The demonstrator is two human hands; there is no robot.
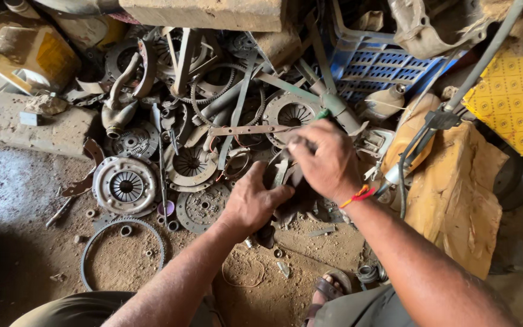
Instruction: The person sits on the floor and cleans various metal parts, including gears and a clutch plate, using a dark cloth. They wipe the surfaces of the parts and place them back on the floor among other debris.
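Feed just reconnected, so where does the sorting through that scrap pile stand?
Nothing looks set aside yet. Both hands are on one dark metal part at the pile's edge: left hand steadies it, right hand grips from above. The clutch plates and toothed belt lie untouched.

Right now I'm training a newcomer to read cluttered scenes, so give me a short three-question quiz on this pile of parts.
1. True or false: both hands are on the dark metal part in the middle of the pile.
2. Which wrist wears the red-orange thread: A left, B right?
3. Fill in: the toothed belt lies on the ____ floor.

Key: 1 true, the left hand and right hand both touch it; 2 B; 3 dirt.
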